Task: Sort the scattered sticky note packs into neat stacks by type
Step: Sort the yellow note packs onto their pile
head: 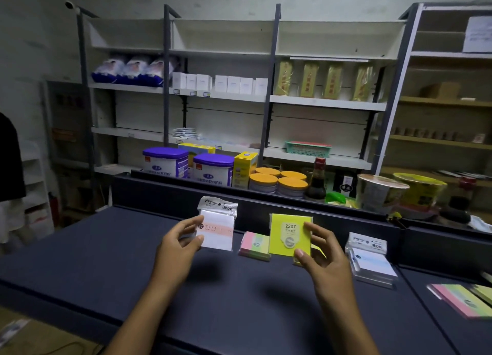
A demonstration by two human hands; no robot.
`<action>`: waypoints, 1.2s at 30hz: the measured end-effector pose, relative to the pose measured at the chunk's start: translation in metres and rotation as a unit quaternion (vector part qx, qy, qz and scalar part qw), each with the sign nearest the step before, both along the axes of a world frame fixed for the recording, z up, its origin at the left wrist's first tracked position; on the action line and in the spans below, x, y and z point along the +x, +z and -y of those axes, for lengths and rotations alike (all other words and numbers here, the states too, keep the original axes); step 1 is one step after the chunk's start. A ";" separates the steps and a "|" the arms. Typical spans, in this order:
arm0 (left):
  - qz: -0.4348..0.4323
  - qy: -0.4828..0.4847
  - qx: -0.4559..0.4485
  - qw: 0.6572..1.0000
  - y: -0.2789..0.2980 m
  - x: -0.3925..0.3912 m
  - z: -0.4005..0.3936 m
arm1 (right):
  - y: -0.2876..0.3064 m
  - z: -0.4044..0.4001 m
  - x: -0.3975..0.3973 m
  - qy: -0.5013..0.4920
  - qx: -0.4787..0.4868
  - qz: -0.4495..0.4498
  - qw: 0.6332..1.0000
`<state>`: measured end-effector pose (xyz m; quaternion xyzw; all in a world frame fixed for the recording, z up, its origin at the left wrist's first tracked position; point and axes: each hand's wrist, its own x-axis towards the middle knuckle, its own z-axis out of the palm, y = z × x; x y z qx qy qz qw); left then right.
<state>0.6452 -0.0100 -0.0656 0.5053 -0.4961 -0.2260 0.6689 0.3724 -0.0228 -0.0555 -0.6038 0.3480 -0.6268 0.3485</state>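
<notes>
My left hand (181,241) pinches a white sticky note pack with a pink band (218,227), held upright above the dark counter (213,296). A yellow pack marked 2207 (288,234) is held upright by my right hand (323,250), thumb on its lower front. Between the two hands a pink-and-green pack (254,245) lies on the counter. Just behind my right hand another yellow pack (318,250) lies mostly hidden. A stack of white packs with a blue band (371,261) sits to the right. Long pink-and-green packs (464,300) lie at the far right edge.
A raised dark ledge (266,197) runs along the counter's back. Behind it stand purple-lidded tins (213,169), orange-lidded jars (278,183), a dark bottle (316,180) and noodle cups (380,192). Shelving (221,93) fills the wall. A person in dark clothing (9,155) stands at the left edge.
</notes>
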 end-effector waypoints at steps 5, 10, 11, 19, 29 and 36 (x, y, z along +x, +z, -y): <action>0.050 0.018 0.062 0.997 -0.004 0.027 0.048 | 0.000 0.014 0.020 -0.015 0.000 -0.018 1.000; 0.099 0.021 0.117 0.988 -0.007 0.043 0.084 | -0.002 0.028 0.032 -0.017 0.010 -0.038 0.999; 0.109 0.022 0.126 0.986 -0.008 0.044 0.089 | -0.001 0.030 0.034 -0.017 0.011 -0.041 0.999; 0.267 0.055 0.194 0.942 -0.025 0.041 0.098 | 0.008 0.037 0.038 -0.029 0.019 -0.048 0.998; 0.401 0.107 0.205 0.886 -0.012 0.028 0.087 | 0.013 0.040 0.008 -0.053 0.007 -0.048 0.997; 0.469 0.034 0.119 0.875 0.016 -0.027 0.080 | 0.018 0.050 -0.037 -0.095 0.039 -0.048 0.994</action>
